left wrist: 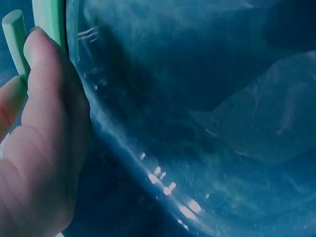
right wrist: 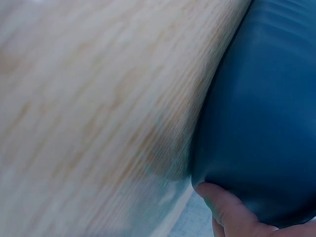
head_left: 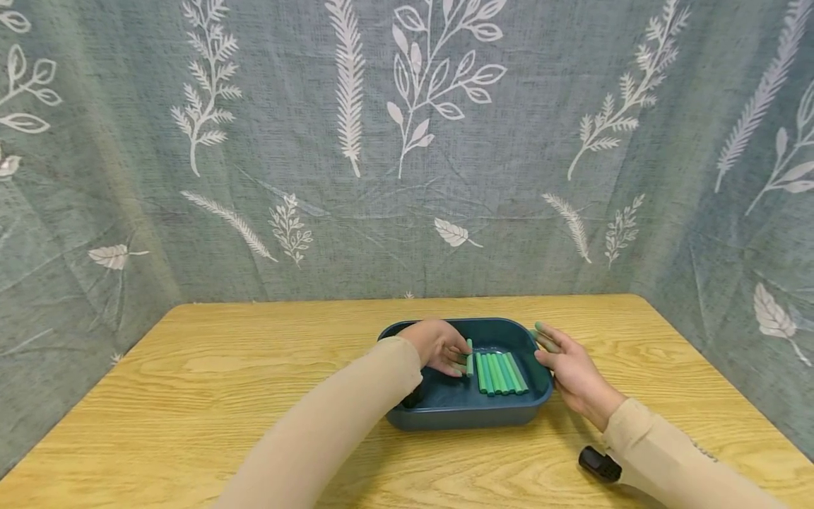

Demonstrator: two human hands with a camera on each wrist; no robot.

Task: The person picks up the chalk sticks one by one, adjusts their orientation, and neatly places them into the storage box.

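Observation:
A dark blue tub (head_left: 461,418) stands on the table. On its floor, toward the right, several green chalk sticks (head_left: 501,373) lie side by side in a row. My left hand (head_left: 439,345) reaches in over the near left part and pinches a single chalk stick (head_left: 469,365) just left of that row. The left wrist view shows this light green stick (left wrist: 16,39) between thumb and finger, with green chalk (left wrist: 49,19) beside it. At the tub's right end, my right hand (head_left: 575,371) touches the rim with fingers extended; one finger (right wrist: 224,205) meets the outer corner. Some fingertips look green.
The wooden table (head_left: 254,367) extends around the tub. Behind it hangs a grey-green curtain (head_left: 305,141) with white leaf prints, which also runs along both sides. A black device (head_left: 600,464) sits at the right wrist.

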